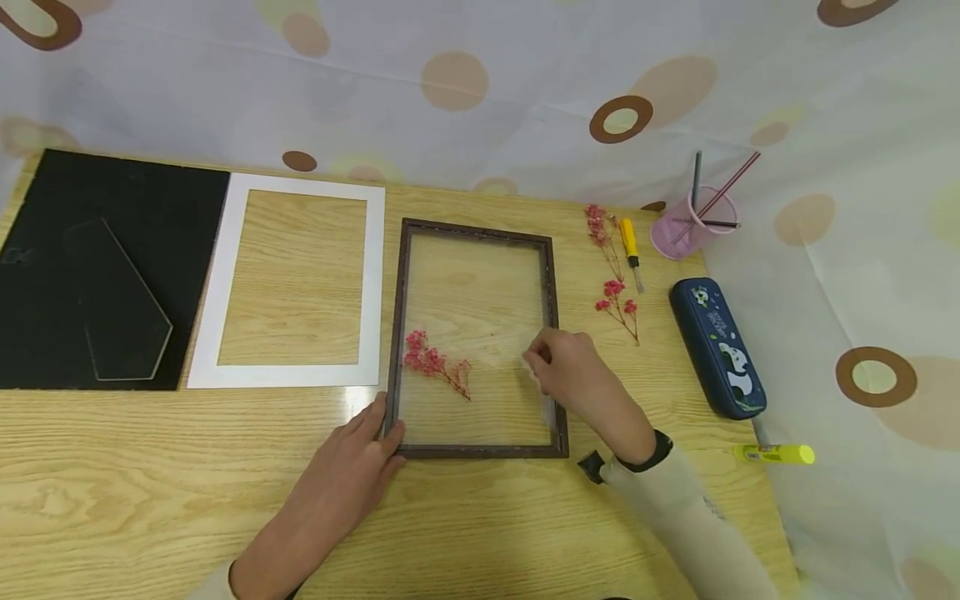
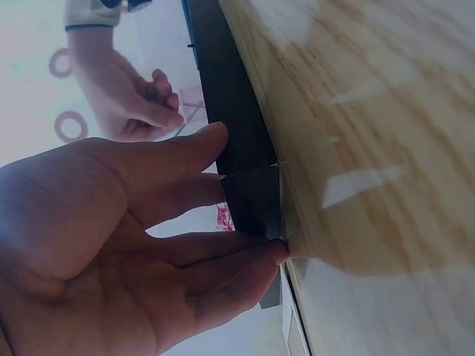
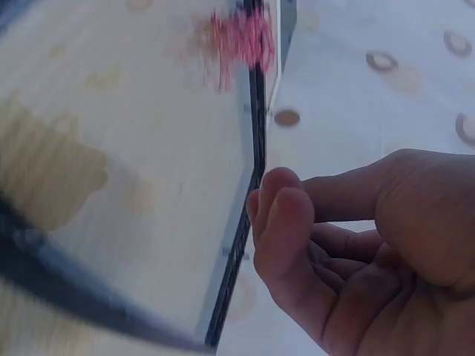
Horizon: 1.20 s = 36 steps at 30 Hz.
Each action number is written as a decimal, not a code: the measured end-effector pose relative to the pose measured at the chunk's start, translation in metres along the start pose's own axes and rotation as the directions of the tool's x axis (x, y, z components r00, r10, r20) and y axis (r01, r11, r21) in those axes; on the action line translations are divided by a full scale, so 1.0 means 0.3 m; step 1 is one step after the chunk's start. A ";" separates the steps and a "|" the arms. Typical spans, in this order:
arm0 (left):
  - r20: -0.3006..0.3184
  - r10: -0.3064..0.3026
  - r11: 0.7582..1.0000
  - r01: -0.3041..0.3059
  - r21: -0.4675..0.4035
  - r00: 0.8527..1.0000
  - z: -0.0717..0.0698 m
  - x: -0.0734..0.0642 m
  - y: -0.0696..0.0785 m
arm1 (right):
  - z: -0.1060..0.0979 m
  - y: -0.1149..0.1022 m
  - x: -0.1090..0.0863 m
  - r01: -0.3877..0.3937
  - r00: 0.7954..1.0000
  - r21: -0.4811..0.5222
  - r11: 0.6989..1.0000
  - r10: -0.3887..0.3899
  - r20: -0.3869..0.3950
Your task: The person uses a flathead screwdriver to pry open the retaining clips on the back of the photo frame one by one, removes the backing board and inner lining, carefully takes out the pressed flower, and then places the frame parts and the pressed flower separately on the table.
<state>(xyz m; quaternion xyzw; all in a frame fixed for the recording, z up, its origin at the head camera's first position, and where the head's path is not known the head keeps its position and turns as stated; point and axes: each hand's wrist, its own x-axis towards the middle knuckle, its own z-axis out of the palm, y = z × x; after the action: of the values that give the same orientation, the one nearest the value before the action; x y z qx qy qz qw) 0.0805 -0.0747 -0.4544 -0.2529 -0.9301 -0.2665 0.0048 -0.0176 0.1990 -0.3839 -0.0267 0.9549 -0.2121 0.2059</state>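
Observation:
A dark brown picture frame [image 1: 480, 452] with a clear pane lies flat on the table. My left hand [image 1: 348, 462] grips its lower left corner; in the left wrist view the thumb [image 2: 208, 144] and fingers stand at either side of that corner. A pink dried flower sprig [image 1: 431, 360] lies on the pane's left part. Over the pane's right side is my right hand [image 1: 573, 371], with thumb and fingertips brought together. In the right wrist view those fingertips [image 3: 286, 211] show nothing between them. A pale patch under them looks like a reflection.
Left of the frame lie a white mat [image 1: 206, 333] and a black backing board [image 1: 45, 292]. To the right are two more sprigs [image 1: 618, 308], a yellow-handled screwdriver [image 1: 630, 242], a pink pencil cup [image 1: 675, 237], a dark blue pencil case [image 1: 716, 346] and a yellow tube [image 1: 780, 454].

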 end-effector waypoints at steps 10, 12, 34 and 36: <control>-0.007 0.008 1.000 -0.008 0.007 1.000 0.009 -0.002 -0.011 | 0.176 -0.115 -0.004 0.106 0.981 -0.073 0.992 -0.093 0.168; -0.009 0.012 1.000 -0.012 0.009 1.000 0.010 -0.002 -0.011 | 0.189 -0.124 -0.002 0.124 0.980 -0.094 0.988 -0.107 0.168; -0.014 0.009 1.000 -0.008 0.007 1.000 0.013 -0.005 -0.013 | 0.196 -0.125 0.017 0.135 0.980 -0.097 0.986 -0.118 0.159; -0.017 0.010 1.000 -0.010 0.006 1.000 0.011 -0.006 -0.012 | 0.196 -0.124 0.018 0.148 0.980 -0.106 0.983 -0.131 0.152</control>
<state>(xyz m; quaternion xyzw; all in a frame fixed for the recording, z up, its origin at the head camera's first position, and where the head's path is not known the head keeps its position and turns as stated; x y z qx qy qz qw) 0.0807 -0.0764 -0.4594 -0.2553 -0.9294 -0.2661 0.0150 0.0000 0.1411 -0.4191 -0.1212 0.9441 -0.1671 0.2571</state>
